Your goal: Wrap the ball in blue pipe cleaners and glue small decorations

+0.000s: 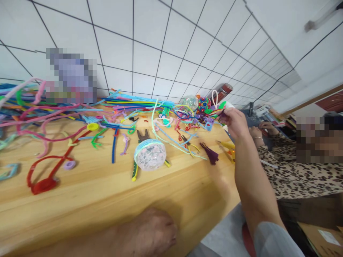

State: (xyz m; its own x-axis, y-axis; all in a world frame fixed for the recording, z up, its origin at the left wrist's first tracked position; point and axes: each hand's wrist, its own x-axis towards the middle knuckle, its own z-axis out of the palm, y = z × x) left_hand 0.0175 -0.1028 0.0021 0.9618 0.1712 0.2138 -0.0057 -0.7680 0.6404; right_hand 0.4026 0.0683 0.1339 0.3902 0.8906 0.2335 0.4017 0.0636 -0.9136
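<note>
My right hand [235, 122] reaches to the far right end of the table, its fingertips pinched together at a cluster of coloured pieces; a dark purple bit shows at them, too small to name. Beside it are a green leaf-like piece [222, 105] and a white loop [215, 99]. At the near edge my left hand [157, 228] rests curled on the wood, its fingers folded under so that any content is hidden. Beyond it a clear glittery ball [150, 156], with pale blue and green pipe cleaner round its top, sits over green-and-yellow pliers [134, 170].
Pipe cleaners [134, 100] heap along the tiled wall. A red pipe-cleaner piece [45, 184] lies at left. Small yellow-handled pliers [192, 145], a purple tassel [211, 154] and a yellow tool [227, 145] lie at right. Another person's leopard-print sleeve [281, 153] is beyond my right arm.
</note>
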